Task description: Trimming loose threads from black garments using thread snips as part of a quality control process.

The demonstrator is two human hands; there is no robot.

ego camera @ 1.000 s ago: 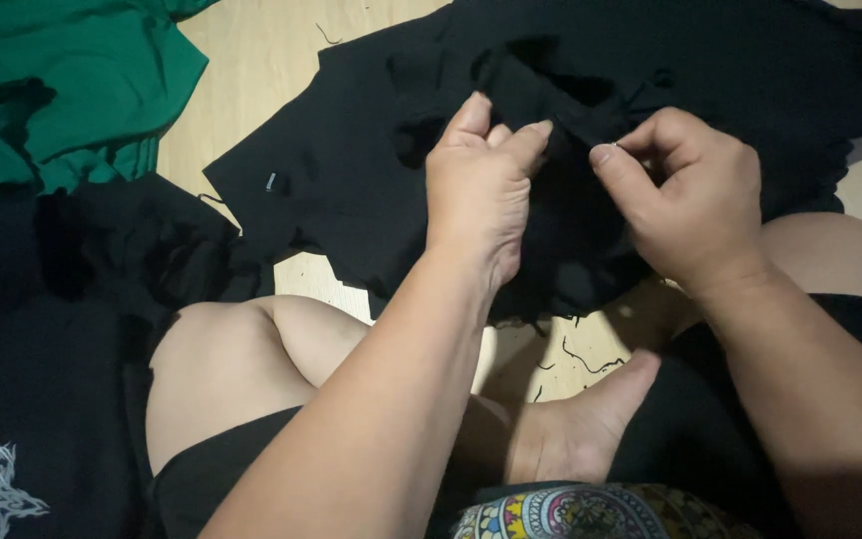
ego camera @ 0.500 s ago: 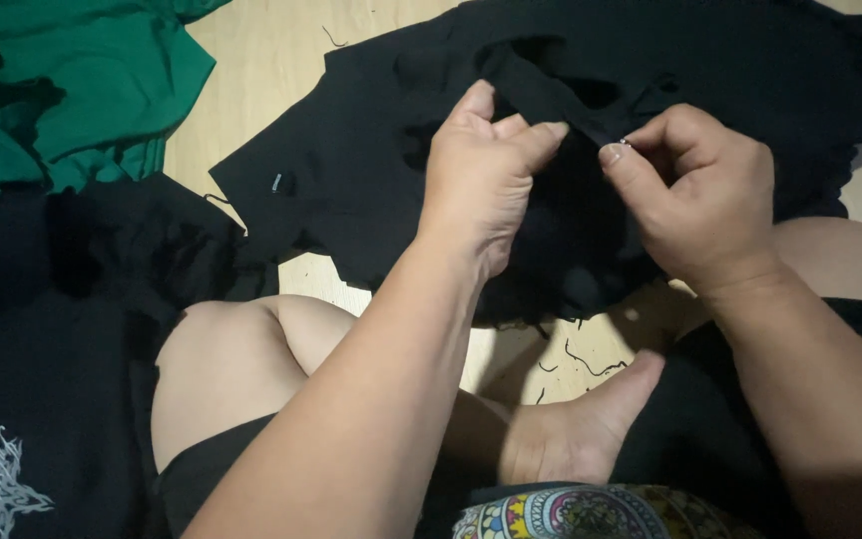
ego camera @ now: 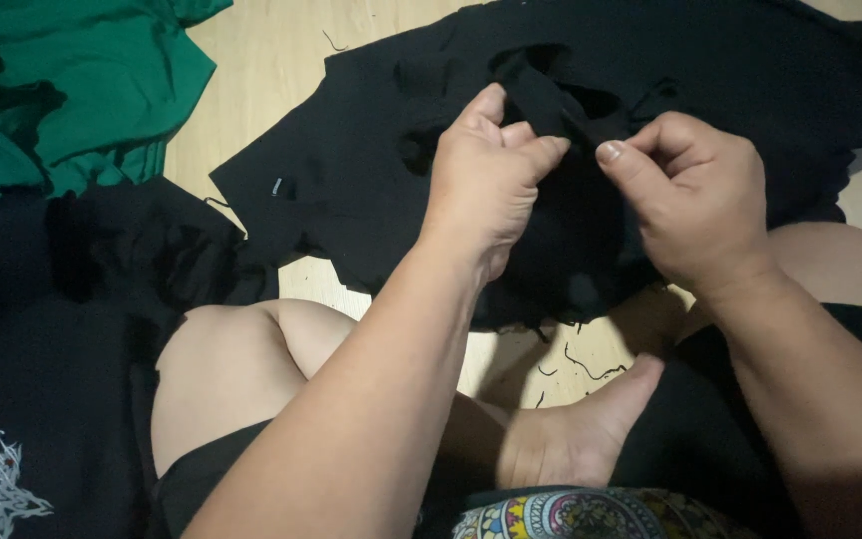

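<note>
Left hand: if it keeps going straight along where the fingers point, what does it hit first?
The left hand points up and slightly right, pinching a black fabric strip. Going straight on, it would most likely meet that strip and the black garment spread on the floor beyond it; depth is unclear.

My arms are bare, no sleeves, and my left hand [ego camera: 486,185] and right hand [ego camera: 695,200] carry no rings. I wear black shorts [ego camera: 690,439], a colourful patterned top [ego camera: 571,514], and my foot [ego camera: 576,439] is bare.
</note>
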